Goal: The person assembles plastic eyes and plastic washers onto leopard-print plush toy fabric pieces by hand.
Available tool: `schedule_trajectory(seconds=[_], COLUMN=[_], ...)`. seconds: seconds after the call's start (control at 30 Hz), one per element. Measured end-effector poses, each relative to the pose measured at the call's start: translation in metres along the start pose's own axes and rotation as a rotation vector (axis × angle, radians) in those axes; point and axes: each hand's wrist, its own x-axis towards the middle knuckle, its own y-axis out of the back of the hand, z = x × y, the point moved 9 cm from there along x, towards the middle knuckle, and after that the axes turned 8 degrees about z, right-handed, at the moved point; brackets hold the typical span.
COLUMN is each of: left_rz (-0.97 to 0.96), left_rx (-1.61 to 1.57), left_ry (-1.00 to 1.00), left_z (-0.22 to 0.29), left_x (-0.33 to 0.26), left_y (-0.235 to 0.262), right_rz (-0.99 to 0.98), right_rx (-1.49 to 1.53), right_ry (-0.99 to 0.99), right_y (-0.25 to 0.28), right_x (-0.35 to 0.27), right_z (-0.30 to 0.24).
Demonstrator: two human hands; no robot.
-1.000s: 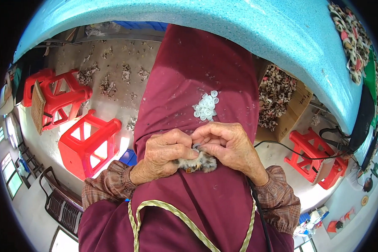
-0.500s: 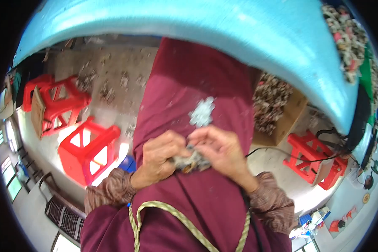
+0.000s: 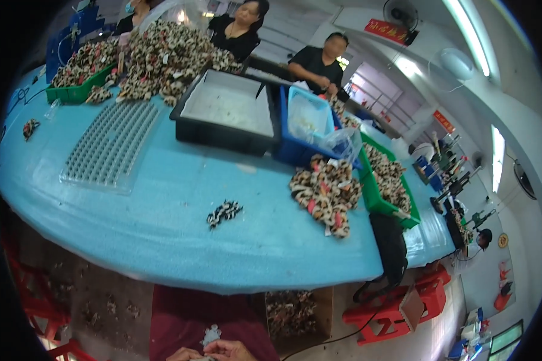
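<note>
In the head view the camera has swung up since a second ago: then the lap filled the frame, now the blue table point(image 3: 162, 234) does, and both hands sit at the very bottom edge. The left hand point(image 3: 183, 355) and right hand point(image 3: 232, 350) are close together over the maroon lap point(image 3: 180, 313), fingertips meeting, but so little shows that I cannot tell whether either grips the small speckled piece they were pinching before; that piece is hidden now. The pale cluster point(image 3: 211, 334) lies on the lap just above the hands, as earlier. On the table, a lone speckled piece point(image 3: 224, 212) lies near the front edge, a clear pegged tray point(image 3: 111, 147) to its left, a heap point(image 3: 326, 192) to its right, a black tray point(image 3: 226, 114) behind. The work looks paused by a glance up, hands unmoved
</note>
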Motion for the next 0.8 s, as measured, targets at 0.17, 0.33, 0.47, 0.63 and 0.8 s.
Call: schedule_trajectory(seconds=[0.17, 0.33, 0.47, 0.63, 0.8], left_rz=[0.063, 0.07, 0.069, 0.065, 0.057], left_rx=[0.033, -0.041, -0.082, -0.128, -0.169], left_ry=[0.053, 0.155, 0.263, 0.397, 0.531], left_z=[-0.027, -0.034, -0.043, -0.049, -0.057], left_x=[0.024, 0.032, 0.031, 0.028, 0.022], left_y=[-0.007, -0.005, -0.004, -0.003, -0.002], right_rz=[0.012, 0.066, 0.066, 0.026, -0.133], right_rx=[0.027, 0.082, 0.087, 0.106, -0.152], right_ry=[0.054, 0.067, 0.068, 0.035, -0.065], right_y=[0.01, 0.009, 0.008, 0.009, 0.009], right_x=[0.012, 0.019, 0.02, 0.021, 0.021], right_z=[0.003, 0.017, 0.016, 0.013, 0.01])
